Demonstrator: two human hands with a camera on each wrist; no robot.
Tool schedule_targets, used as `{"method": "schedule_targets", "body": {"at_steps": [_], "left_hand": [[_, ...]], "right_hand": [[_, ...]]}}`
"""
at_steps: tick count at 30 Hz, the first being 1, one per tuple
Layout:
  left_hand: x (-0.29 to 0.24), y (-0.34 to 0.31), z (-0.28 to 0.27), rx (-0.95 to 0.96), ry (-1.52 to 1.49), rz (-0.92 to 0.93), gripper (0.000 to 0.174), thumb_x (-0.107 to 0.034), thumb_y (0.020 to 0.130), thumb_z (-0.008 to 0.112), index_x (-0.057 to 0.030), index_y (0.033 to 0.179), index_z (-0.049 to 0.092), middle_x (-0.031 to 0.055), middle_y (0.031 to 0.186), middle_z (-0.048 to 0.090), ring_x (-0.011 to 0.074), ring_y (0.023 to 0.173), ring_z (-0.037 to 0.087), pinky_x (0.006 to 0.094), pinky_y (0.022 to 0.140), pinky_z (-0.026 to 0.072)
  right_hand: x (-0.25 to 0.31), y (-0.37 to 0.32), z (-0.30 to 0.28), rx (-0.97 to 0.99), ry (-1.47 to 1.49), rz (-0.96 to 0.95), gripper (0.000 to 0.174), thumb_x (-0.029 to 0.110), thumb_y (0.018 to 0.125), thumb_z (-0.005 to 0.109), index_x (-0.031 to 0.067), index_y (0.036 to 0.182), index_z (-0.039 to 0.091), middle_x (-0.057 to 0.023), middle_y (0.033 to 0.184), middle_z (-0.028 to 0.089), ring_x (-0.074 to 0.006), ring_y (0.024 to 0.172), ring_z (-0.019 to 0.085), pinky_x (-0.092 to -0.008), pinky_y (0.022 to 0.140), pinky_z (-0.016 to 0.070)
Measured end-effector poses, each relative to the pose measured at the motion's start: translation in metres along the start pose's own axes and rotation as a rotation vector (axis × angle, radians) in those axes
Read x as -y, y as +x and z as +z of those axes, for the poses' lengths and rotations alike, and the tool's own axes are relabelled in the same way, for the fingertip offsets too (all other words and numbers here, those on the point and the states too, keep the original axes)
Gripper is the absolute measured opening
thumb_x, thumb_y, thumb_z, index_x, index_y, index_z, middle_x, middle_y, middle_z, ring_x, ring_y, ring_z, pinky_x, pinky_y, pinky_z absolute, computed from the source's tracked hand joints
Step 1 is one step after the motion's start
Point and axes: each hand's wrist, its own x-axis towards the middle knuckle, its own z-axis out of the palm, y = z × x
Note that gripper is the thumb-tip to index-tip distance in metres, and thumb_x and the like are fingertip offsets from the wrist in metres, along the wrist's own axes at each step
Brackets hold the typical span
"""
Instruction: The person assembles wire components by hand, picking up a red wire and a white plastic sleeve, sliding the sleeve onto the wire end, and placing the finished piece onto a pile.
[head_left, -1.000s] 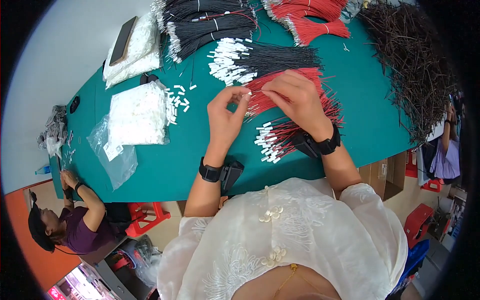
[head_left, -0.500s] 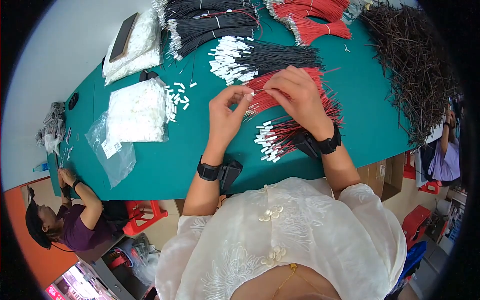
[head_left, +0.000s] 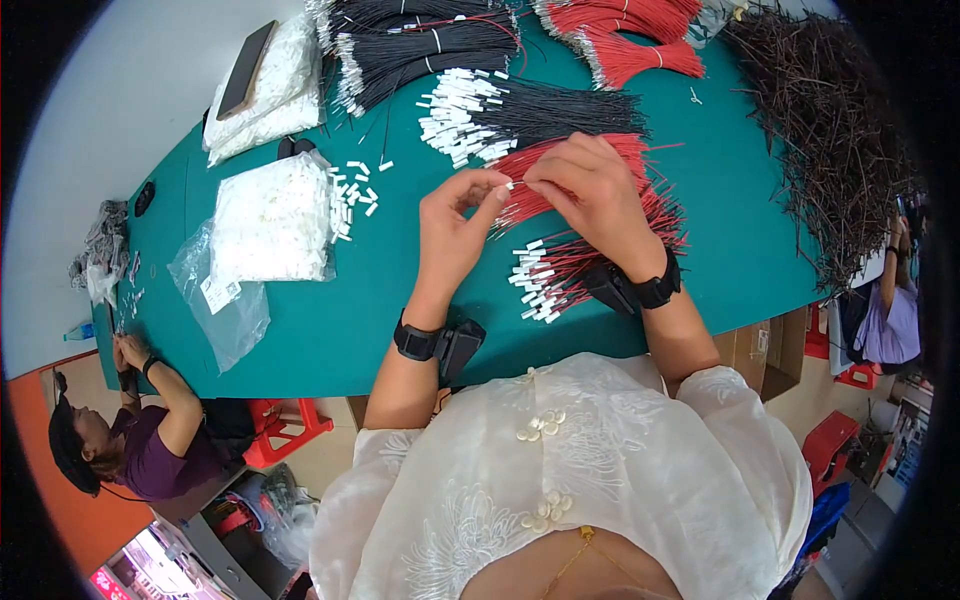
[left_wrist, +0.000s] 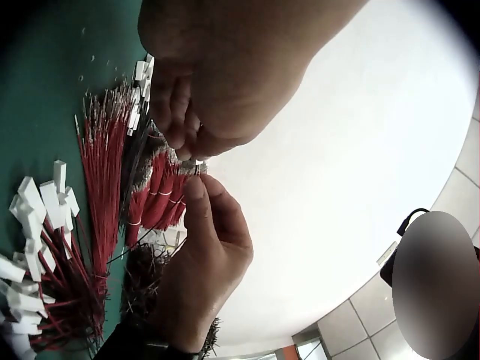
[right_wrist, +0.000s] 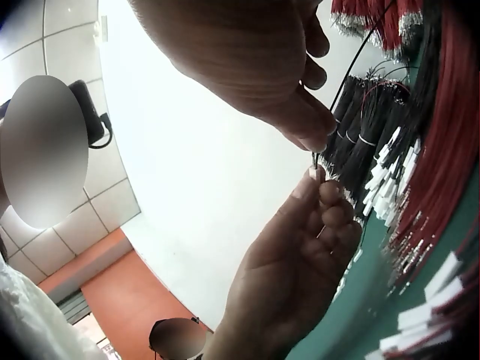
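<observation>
Over the pile of red wires (head_left: 520, 205), both hands meet with fingertips close together. My left hand (head_left: 455, 228) pinches a small white connector housing (right_wrist: 317, 174) between thumb and forefinger. My right hand (head_left: 592, 190) pinches a thin wire (right_wrist: 315, 159) close to its end, right at the housing; its length trails out behind the fingers. How far the wire sits inside the housing I cannot tell. Just below the hands lies a bunch of red wires with white housings (head_left: 540, 285). Black wires with white housings (head_left: 465, 115) lie beyond.
A bag of white housings (head_left: 272, 225) stands at left, loose housings (head_left: 350, 200) beside it. Behind are a phone (head_left: 246, 70) on more bags, tied black bundles (head_left: 430, 50) and tied red bundles (head_left: 640, 60). A dark tangled heap (head_left: 815, 130) covers the right. Another person (head_left: 140, 440) sits at left.
My left hand has moved slightly right and up, bringing the housing closer to the right fingertips. The right hand stays nearly in place, its wire now meeting the housing.
</observation>
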Motion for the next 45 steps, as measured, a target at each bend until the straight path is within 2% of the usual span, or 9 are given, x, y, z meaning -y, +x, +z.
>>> {"method": "schedule_targets", "body": {"at_steps": [11, 14, 19, 23, 26, 34, 43, 45], "left_hand": [[-0.0001, -0.0013, 0.0038, 0.009, -0.041, -0.006, 0.01, -0.004, 0.092, 0.074, 0.0015, 0.101, 0.074, 0.0043, 0.093, 0.074, 0.0082, 0.079, 0.066, 0.0243, 0.071, 0.0529], [-0.002, -0.0009, 0.0041, 0.029, 0.07, 0.113, 0.008, -0.002, 0.091, 0.074, 0.0022, 0.098, 0.074, 0.0056, 0.091, 0.074, 0.0091, 0.078, 0.067, 0.0242, 0.069, 0.0533], [-0.0013, -0.0021, 0.0032, 0.033, 0.082, 0.122, 0.008, -0.002, 0.09, 0.075, 0.0025, 0.097, 0.074, 0.0064, 0.09, 0.074, 0.0093, 0.075, 0.068, 0.0238, 0.068, 0.0534], [-0.0026, -0.0022, 0.0031, 0.038, 0.025, 0.057, 0.009, -0.001, 0.09, 0.075, 0.0022, 0.099, 0.075, 0.0058, 0.091, 0.075, 0.0093, 0.076, 0.069, 0.0227, 0.068, 0.0535], [-0.0065, -0.0006, -0.0005, 0.098, -0.026, -0.057, 0.012, 0.001, 0.095, 0.07, 0.0056, 0.105, 0.073, 0.0084, 0.097, 0.075, 0.0115, 0.085, 0.071, 0.0238, 0.077, 0.0563], [-0.0063, -0.0035, 0.0008, 0.107, -0.082, -0.081, 0.013, 0.0, 0.095, 0.071, 0.0064, 0.105, 0.072, 0.0096, 0.096, 0.075, 0.0135, 0.086, 0.072, 0.0276, 0.079, 0.0605], [-0.0063, -0.0039, 0.0004, 0.091, -0.112, -0.066, 0.012, 0.0, 0.095, 0.07, 0.006, 0.105, 0.072, 0.0087, 0.096, 0.074, 0.0123, 0.083, 0.071, 0.0249, 0.077, 0.0584], [-0.009, -0.003, -0.0004, 0.066, -0.032, -0.042, 0.011, -0.003, 0.092, 0.074, 0.0035, 0.101, 0.074, 0.0062, 0.09, 0.075, 0.0109, 0.078, 0.071, 0.0241, 0.073, 0.0571]], "right_hand": [[-0.0015, -0.0009, 0.0027, 0.025, 0.116, 0.037, 0.014, 0.003, 0.076, 0.079, 0.0022, 0.088, 0.072, -0.0081, 0.087, 0.067, -0.0271, 0.083, 0.064, -0.0381, 0.075, 0.0503], [-0.0022, -0.0023, 0.0046, 0.043, 0.123, 0.041, 0.014, 0.002, 0.076, 0.079, 0.0019, 0.087, 0.071, -0.0084, 0.087, 0.067, -0.0274, 0.082, 0.064, -0.0384, 0.075, 0.0505], [-0.0042, -0.0027, 0.0045, 0.081, 0.145, 0.044, 0.013, 0.001, 0.077, 0.079, 0.0008, 0.088, 0.072, -0.0086, 0.088, 0.068, -0.0267, 0.084, 0.065, -0.0378, 0.074, 0.0516], [-0.0063, -0.0016, 0.0019, 0.066, 0.271, 0.071, 0.012, 0.001, 0.079, 0.078, -0.0004, 0.09, 0.072, -0.0086, 0.089, 0.069, -0.0259, 0.085, 0.066, -0.037, 0.073, 0.0526], [-0.0038, -0.0027, -0.0024, 0.062, 0.299, 0.11, 0.012, 0.002, 0.08, 0.078, -0.0007, 0.09, 0.072, -0.0086, 0.089, 0.069, -0.0255, 0.085, 0.066, -0.0365, 0.072, 0.053], [-0.005, -0.0017, -0.002, 0.077, 0.279, 0.089, 0.01, 0.003, 0.083, 0.077, -0.0011, 0.09, 0.071, -0.0096, 0.087, 0.068, -0.0271, 0.083, 0.066, -0.037, 0.072, 0.0523], [-0.006, -0.005, 0.0045, 0.08, 0.272, 0.057, 0.01, 0.005, 0.083, 0.076, -0.0009, 0.088, 0.069, -0.0097, 0.087, 0.067, -0.0278, 0.082, 0.063, -0.037, 0.073, 0.0509], [-0.0063, -0.0021, 0.0041, 0.069, 0.249, 0.036, 0.01, 0.006, 0.085, 0.075, -0.0008, 0.088, 0.069, -0.0098, 0.087, 0.068, -0.0277, 0.081, 0.063, -0.0372, 0.072, 0.0509]]}}
